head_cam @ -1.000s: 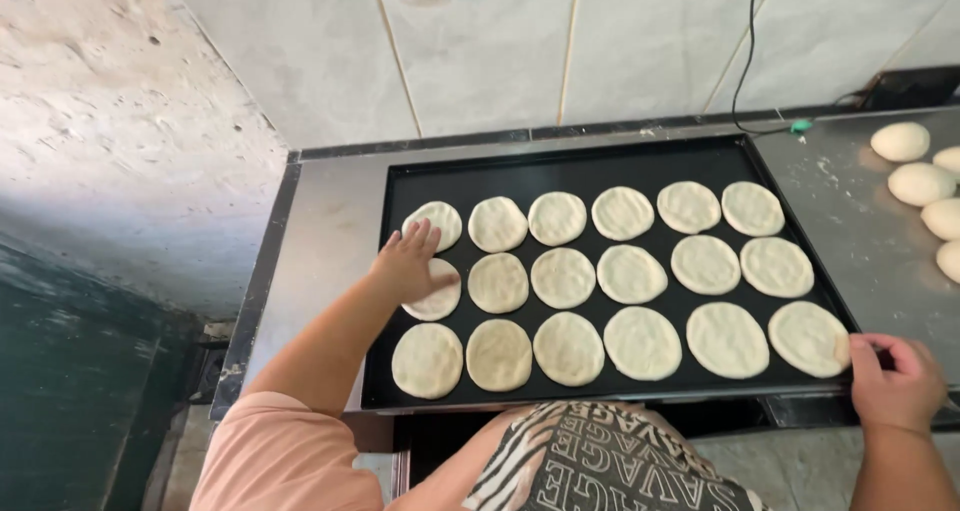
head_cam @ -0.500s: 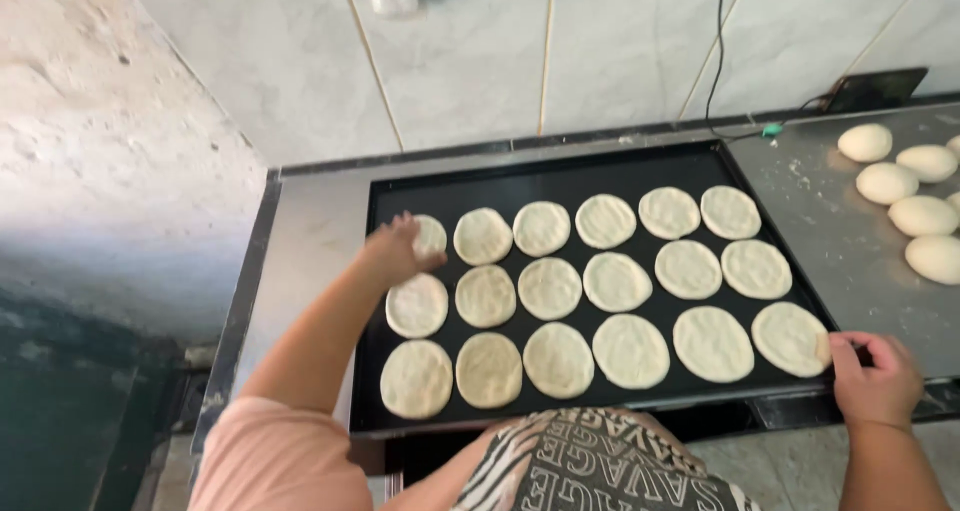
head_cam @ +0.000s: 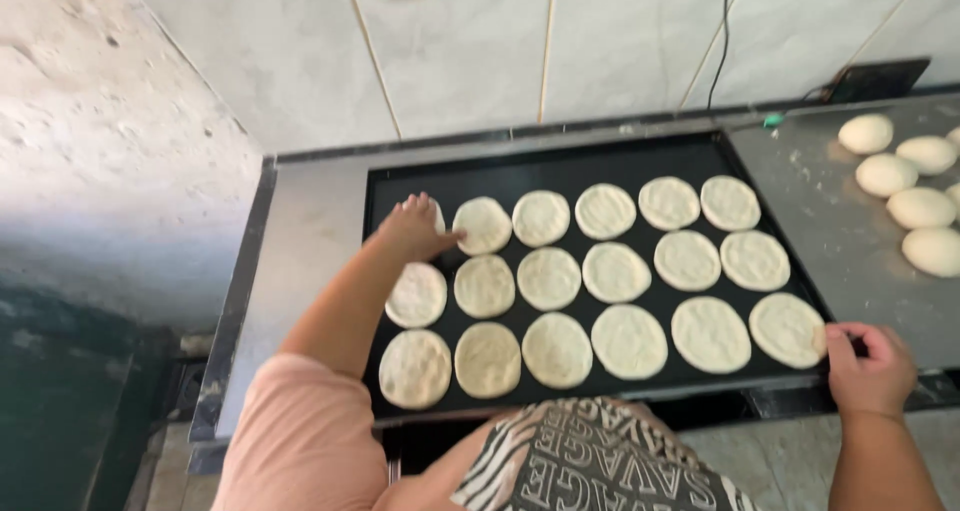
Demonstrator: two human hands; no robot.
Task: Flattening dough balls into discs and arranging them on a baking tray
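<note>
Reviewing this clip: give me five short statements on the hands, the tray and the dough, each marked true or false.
1. The left hand rests on the flat dough round at the tray's far left corner. True.
2. The right hand lifts a dough ball off the counter. False: it grips the near right corner of the black baking tray.
3. The flat rounds lie in three rows. True.
4. The round dough balls sit on the tray. False: they sit on the metal counter to the right of it.
5. The tray is bare. False: flattened rounds cover it.
</note>
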